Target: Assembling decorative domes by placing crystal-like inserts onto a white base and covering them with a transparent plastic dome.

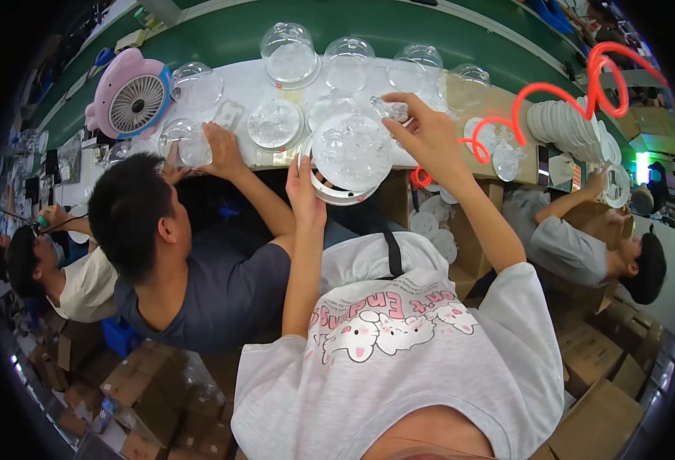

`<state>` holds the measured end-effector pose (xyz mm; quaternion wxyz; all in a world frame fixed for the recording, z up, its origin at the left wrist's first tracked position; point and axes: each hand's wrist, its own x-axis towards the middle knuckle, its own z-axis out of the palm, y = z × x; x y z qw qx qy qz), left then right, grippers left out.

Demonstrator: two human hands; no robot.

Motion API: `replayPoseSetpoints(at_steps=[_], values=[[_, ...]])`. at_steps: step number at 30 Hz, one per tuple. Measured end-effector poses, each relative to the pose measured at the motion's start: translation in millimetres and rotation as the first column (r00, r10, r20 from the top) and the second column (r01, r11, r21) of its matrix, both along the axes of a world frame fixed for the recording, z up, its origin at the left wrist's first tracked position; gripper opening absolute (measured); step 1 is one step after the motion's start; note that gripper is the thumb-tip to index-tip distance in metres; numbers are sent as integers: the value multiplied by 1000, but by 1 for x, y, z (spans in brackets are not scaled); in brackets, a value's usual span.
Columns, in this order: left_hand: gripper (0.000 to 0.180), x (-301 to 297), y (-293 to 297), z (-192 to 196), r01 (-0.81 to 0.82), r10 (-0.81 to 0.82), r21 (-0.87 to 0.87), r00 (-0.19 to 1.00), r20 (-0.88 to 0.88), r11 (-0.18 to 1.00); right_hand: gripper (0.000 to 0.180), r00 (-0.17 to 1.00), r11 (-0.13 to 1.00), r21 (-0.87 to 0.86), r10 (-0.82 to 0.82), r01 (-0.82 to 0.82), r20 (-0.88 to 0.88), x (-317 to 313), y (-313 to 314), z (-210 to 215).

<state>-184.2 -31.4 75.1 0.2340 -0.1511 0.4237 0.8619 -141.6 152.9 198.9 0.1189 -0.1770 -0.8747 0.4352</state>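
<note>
My left hand (304, 190) grips the rim of a white round base (339, 196) at the table's near edge. A white disc (352, 153) with small clear pieces on it sits tilted over that base, partly covering its opening. Just above and right of the disc, my right hand (425, 134) pinches a small clear plastic piece (391, 110) between thumb and fingers; its exact shape is hard to make out. Left of the disc lies another white round base (275, 124) with clear pieces on top. Behind stands a clear dome on a white base (290, 57).
More clear domes (349, 63) line the table's back. A pink fan (134, 96) stands at left. Beside me, a co-worker's hand (222, 152) is near a dome. A red coiled hose (537, 96) hangs at right, near stacked white discs (567, 123). Cardboard boxes (594, 360) lie behind.
</note>
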Motion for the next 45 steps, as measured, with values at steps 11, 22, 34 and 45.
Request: replayPoseSetpoints(at_steps=[11,22,34,45], values=[[30,-6,-4,-5,-33,28,104,998,47,994,29,990,967,213,142,-141,8,-16,-13,8],[30,-9,-4,-9,38,-49,134,996,80,990,33,982,959,208,188,-191,34,-20,-10,17],[31,-4,2,-8,6,-21,187,997,76,982,32,973,941,248,223,-231,59,-16,-6,23],[31,5,13,8,177,-195,207,978,70,962,26,834,815,177,532,-551,149,-33,29,30]])
